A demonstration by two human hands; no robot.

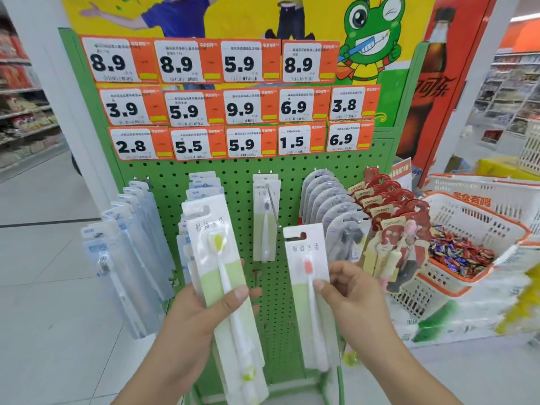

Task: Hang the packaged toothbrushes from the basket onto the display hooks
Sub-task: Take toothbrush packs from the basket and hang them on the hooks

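My left hand grips a stack of white and green toothbrush packs; the front one holds a yellow-headed brush. My right hand pinches a single pack with a red-headed brush, held upright in front of the green pegboard. Its hang hole sits just below and right of the tip of a long metal hook. One similar pack hangs on that hook near the board. No basket of toothbrushes is in view.
Blue-white packs hang at the left, grey round-topped packs and red children's brush packs at the right. A white and orange basket of wrapped sweets stands at the right. Price tags cover the upper board.
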